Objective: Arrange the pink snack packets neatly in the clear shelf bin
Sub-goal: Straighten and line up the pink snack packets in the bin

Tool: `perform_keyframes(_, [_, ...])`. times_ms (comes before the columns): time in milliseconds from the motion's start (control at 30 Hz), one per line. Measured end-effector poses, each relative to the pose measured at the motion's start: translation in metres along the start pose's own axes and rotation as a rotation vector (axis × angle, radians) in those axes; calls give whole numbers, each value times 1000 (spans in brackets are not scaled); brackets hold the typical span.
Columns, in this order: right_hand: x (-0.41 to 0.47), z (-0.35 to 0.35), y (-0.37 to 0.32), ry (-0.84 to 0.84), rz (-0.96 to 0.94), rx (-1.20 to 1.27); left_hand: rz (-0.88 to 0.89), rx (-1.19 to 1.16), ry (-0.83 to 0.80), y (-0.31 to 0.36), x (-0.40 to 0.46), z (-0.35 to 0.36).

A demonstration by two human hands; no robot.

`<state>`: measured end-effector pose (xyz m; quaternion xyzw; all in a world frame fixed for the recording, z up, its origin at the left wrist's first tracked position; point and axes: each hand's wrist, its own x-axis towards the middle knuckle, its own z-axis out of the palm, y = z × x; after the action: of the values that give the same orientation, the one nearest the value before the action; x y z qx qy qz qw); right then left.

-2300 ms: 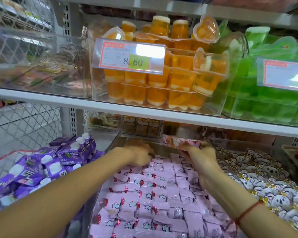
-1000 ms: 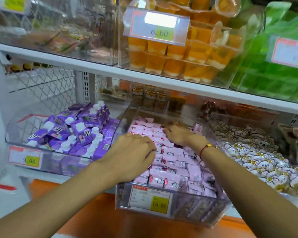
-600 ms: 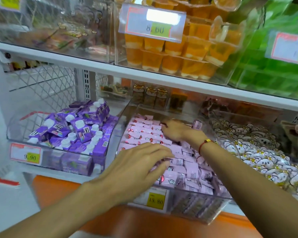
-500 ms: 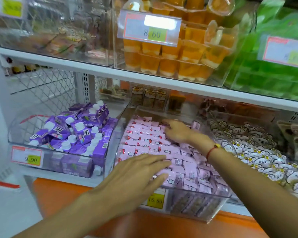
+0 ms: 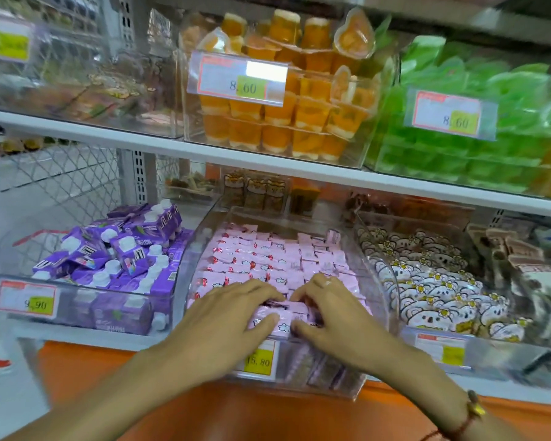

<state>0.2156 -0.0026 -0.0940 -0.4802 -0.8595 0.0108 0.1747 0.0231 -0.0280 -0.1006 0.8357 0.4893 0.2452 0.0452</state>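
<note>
Packets (image 5: 261,249) at frame centre mostly lay in rows in bin (image 5: 383,281); front row unfinished. Left hand (image 5: 233,316) and right hand (image 5: 328,310) pressed front packets, fingers loosely bent, nothing lifted.

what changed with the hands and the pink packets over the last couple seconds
The right hand drew back from the far end of the clear bin to its front edge, beside the left hand. Both now lie on the front pink packets, thumbs tucked against one packet. The packet rows and the neighbouring purple cartons stayed as they were.
</note>
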Motion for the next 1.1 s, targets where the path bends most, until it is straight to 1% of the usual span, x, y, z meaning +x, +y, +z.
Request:
perform_keyframes(67, [-1,-4,-2,-25,-10,-4,-7,-17,7,1,-1,0])
perform_keyframes(167, [-13,-29,2,-79,-11,131,-16,-50,-11,0,0,-2])
perform_keyframes(200, [-19,-38,6,-87,-11,129,-15,-55,-16,-1,0,-2])
perform_keyframes(267, [-27,-48,13,-90,-10,8,-8,-69,-16,-1,0,-3])
perform_keyframes(300, [-30,-48,14,-101,2,-11,-5,-76,-13,-1,0,-3])
perform_keyframes(367, [-33,-41,12,-103,33,94,3,-68,3,-1,-1,-2])
perform_keyframes(433, [-34,-33,8,-52,34,147,15,-48,26,-1,-2,0])
perform_keyframes(500, [-35,-26,7,-13,3,135,36,-25,44,0,-2,1])
perform_keyframes(633, [-34,-18,-1,-43,-76,33,70,11,55,2,-3,-1])
perform_keyframes(733, [-31,-19,1,-61,-31,91,100,97,40,3,-2,1])
perform_keyframes(800, [-26,-19,1,-48,14,157,107,106,23,1,0,1])
perform_keyframes(867, [-18,-19,0,-59,63,191,88,46,-8,-2,2,-2])
perform_keyframes(967, [-9,-20,-4,-84,81,175,28,-150,-48,-8,3,-6])
perform_keyframes(1033, [-9,-19,-4,-75,36,98,9,-181,-53,-9,4,-6])
perform_keyframes(1100, [-13,-16,-4,-43,-52,16,1,-159,-36,-7,3,-5])
